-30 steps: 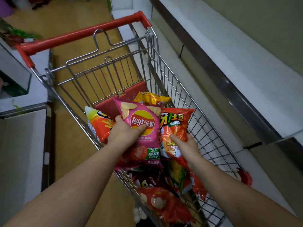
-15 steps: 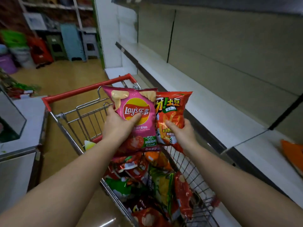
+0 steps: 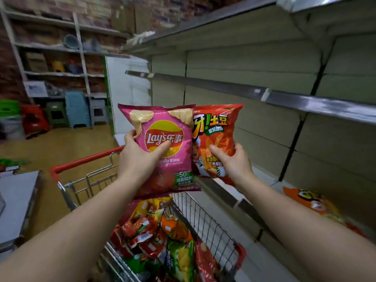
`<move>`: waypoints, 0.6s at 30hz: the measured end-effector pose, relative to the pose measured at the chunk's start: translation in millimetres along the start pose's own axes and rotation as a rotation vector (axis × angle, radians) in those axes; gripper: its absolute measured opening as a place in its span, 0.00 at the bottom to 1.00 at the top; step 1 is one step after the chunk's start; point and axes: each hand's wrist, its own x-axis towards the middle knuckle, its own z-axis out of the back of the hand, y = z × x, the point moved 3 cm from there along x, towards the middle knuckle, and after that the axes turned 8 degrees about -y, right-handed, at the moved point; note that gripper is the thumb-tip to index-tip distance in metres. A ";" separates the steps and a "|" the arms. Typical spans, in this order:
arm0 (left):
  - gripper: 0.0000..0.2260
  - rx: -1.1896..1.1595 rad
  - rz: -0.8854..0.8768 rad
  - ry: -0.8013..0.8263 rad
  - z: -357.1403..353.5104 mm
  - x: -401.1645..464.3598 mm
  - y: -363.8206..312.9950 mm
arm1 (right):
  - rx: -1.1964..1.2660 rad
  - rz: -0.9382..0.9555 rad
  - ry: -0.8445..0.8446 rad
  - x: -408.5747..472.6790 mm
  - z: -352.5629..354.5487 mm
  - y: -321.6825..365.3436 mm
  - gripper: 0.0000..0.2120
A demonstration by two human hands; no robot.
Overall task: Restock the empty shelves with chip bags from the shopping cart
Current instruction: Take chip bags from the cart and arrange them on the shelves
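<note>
Early stage | our left hand (image 3: pixel 140 159) grips pink bag (image 3: pixel 162 147), right hand (image 3: pixel 234 161) grips orange bag (image 3: pixel 217 139) | cart (image 3: pixel 203 216) holds many | one bag shelved (image 3: pixel 311 202)

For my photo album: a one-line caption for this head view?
Left hand holds a pink bag, right hand a red bag, above the cart.

Bags (image 3: pixel 162 237) in cart (image 3: pixel 215 226) — shelves (image 3: pixel 317 104) to its right.

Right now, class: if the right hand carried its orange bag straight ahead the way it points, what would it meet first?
Probably the beige back panel between the shelves: the right hand with the orange bag points there, with nothing visible between. Depth is uncertain.
</note>
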 end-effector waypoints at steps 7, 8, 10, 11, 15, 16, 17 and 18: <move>0.39 -0.133 -0.129 0.100 -3.7 9.4 -55.4 | 0.005 0.113 -0.166 -11.9 51.8 60.0 0.25; 0.39 -0.151 -0.148 0.125 -4.7 12.6 -62.2 | 0.010 0.123 -0.193 -13.8 57.6 67.4 0.26; 0.38 -0.177 -0.169 0.173 -5.6 17.5 -75.5 | 0.025 0.135 -0.240 -18.7 67.5 81.0 0.26; 0.38 -0.190 -0.179 0.197 -6.1 19.9 -81.8 | 0.020 0.138 -0.266 -22.4 71.9 87.9 0.26; 0.38 -0.304 -0.237 0.299 -13.4 23.6 -105.6 | -0.008 0.138 -0.421 -38.5 94.1 107.5 0.24; 0.38 -0.329 -0.251 0.324 -15.9 21.8 -111.8 | -0.017 0.140 -0.460 -43.1 101.1 110.9 0.24; 0.37 -0.346 -0.262 0.350 -19.2 19.4 -117.4 | -0.028 0.140 -0.495 -49.9 108.0 115.1 0.23; 0.37 -0.357 -0.271 0.377 -22.4 15.9 -122.4 | -0.038 0.141 -0.526 -56.0 115.5 118.1 0.22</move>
